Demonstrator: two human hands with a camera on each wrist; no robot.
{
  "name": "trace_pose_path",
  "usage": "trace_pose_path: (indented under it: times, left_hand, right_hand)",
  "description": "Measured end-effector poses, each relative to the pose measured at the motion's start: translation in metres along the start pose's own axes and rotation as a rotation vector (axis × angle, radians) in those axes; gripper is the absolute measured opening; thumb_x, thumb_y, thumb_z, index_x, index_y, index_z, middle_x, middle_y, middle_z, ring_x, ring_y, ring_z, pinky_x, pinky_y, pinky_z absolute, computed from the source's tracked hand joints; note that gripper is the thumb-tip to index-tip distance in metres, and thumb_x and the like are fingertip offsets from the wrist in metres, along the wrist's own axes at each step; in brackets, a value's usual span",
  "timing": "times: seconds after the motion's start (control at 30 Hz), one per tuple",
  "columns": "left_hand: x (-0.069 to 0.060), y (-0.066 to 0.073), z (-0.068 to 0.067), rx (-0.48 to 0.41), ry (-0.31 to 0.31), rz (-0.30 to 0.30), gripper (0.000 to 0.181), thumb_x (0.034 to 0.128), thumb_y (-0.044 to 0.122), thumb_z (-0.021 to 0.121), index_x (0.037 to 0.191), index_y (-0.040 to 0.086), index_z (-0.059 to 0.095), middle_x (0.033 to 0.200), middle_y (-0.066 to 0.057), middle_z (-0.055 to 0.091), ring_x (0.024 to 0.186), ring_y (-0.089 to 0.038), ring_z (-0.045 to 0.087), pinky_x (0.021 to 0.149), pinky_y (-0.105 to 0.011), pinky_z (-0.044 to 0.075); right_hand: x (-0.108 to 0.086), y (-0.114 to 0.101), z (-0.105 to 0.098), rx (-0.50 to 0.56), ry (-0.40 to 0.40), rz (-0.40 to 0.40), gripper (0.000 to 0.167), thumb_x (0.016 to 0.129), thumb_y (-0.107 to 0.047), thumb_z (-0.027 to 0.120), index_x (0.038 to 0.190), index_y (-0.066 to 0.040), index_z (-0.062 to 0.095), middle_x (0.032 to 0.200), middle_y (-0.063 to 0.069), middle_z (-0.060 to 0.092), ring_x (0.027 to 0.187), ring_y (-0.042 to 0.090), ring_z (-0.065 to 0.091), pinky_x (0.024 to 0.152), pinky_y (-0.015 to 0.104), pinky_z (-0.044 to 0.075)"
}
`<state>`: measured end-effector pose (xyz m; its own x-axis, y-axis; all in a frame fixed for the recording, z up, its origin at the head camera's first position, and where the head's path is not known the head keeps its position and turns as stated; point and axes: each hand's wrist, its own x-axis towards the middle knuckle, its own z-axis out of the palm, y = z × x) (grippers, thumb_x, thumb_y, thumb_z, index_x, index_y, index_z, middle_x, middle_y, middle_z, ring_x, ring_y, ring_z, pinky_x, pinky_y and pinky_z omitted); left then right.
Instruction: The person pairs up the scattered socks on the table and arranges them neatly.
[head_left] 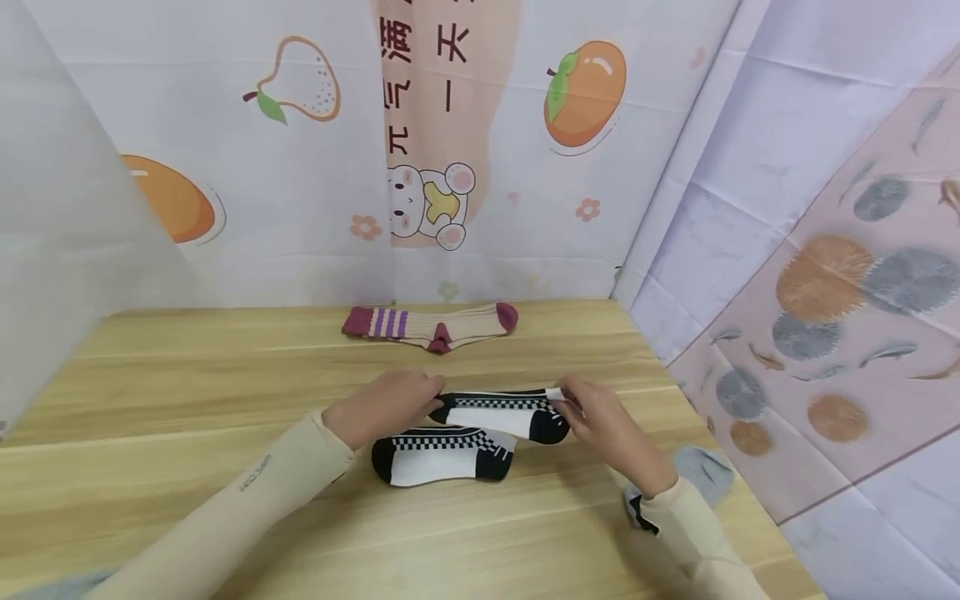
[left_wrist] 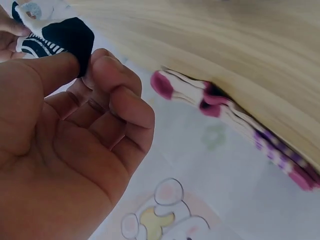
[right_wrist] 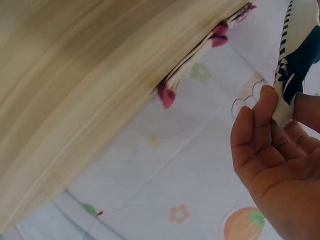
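Observation:
A black-and-white checkered sock [head_left: 495,410] is stretched between both hands over the table. My left hand [head_left: 392,407] pinches its black end between thumb and fingers, as the left wrist view also shows. At the other end, my right hand [head_left: 600,421] pinches the pale cuff; in the right wrist view the cuff [right_wrist: 283,111] sits between thumb and fingertips. A matching sock [head_left: 438,458] lies flat just below and left of the held one, its cuff partly under it.
Near the table's back edge lies a cream sock pair [head_left: 420,327] with maroon ends and purple stripes. A grey sock [head_left: 705,473] lies by the right forearm, partly hidden. Some grey cloth [head_left: 67,586] shows at the lower left. Printed curtains hang behind and at the sides.

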<state>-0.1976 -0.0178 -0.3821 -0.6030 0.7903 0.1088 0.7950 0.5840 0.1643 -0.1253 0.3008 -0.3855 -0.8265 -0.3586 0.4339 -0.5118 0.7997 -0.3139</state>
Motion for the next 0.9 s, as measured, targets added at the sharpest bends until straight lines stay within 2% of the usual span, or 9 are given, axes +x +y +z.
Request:
trace_pose_path:
  times: [0.17, 0.43, 0.63, 0.73, 0.9]
  left_hand:
    - [-0.030, -0.005, -0.001, -0.013, -0.005, -0.030, 0.011, 0.0963, 0.016, 0.067, 0.090, 0.008, 0.063, 0.069, 0.005, 0.056, 0.058, -0.006, 0.048, 0.055, -0.023, 0.047]
    - [-0.070, -0.010, -0.002, 0.002, -0.013, -0.090, 0.013, 0.0938, 0.015, 0.070, 0.086, 0.008, 0.062, 0.069, 0.002, 0.059, 0.059, -0.008, 0.052, 0.055, -0.026, 0.047]
    - [-0.083, -0.007, -0.003, -0.036, 0.017, -0.070, 0.014, 0.0946, 0.015, 0.068, 0.085, 0.011, 0.060, 0.068, 0.005, 0.055, 0.059, -0.006, 0.049, 0.054, -0.027, 0.046]
    - [-0.083, -0.006, -0.003, -0.042, 0.023, -0.060, 0.014, 0.0953, 0.016, 0.067, 0.084, 0.011, 0.060, 0.068, 0.005, 0.054, 0.060, -0.007, 0.050, 0.055, -0.028, 0.046]
    - [-0.081, -0.003, 0.001, -0.049, -0.011, -0.068, 0.013, 0.0957, 0.016, 0.067, 0.087, 0.009, 0.062, 0.070, 0.003, 0.057, 0.061, -0.007, 0.049, 0.055, -0.028, 0.046]
  right_hand:
    - [0.008, -0.014, 0.015, 0.018, -0.025, -0.063, 0.016, 0.087, 0.000, 0.074, 0.092, -0.007, 0.062, 0.073, -0.006, 0.056, 0.062, 0.003, 0.048, 0.055, 0.021, 0.046]
    - [0.023, -0.035, 0.038, 0.047, -0.096, -0.150, 0.013, 0.088, -0.004, 0.074, 0.094, -0.007, 0.063, 0.076, -0.006, 0.059, 0.064, 0.003, 0.048, 0.057, 0.019, 0.046]
    - [0.026, -0.040, 0.045, 0.059, -0.138, -0.160, 0.013, 0.088, -0.006, 0.074, 0.092, -0.009, 0.062, 0.074, -0.008, 0.056, 0.064, 0.003, 0.047, 0.057, 0.020, 0.045]
    - [0.027, -0.040, 0.047, 0.051, -0.160, -0.160, 0.013, 0.089, -0.007, 0.074, 0.091, -0.010, 0.061, 0.073, -0.009, 0.055, 0.064, 0.003, 0.047, 0.057, 0.020, 0.045]
    - [0.026, -0.040, 0.049, 0.046, -0.200, -0.141, 0.013, 0.090, -0.008, 0.073, 0.092, -0.010, 0.061, 0.074, -0.008, 0.058, 0.064, 0.003, 0.050, 0.058, 0.021, 0.047]
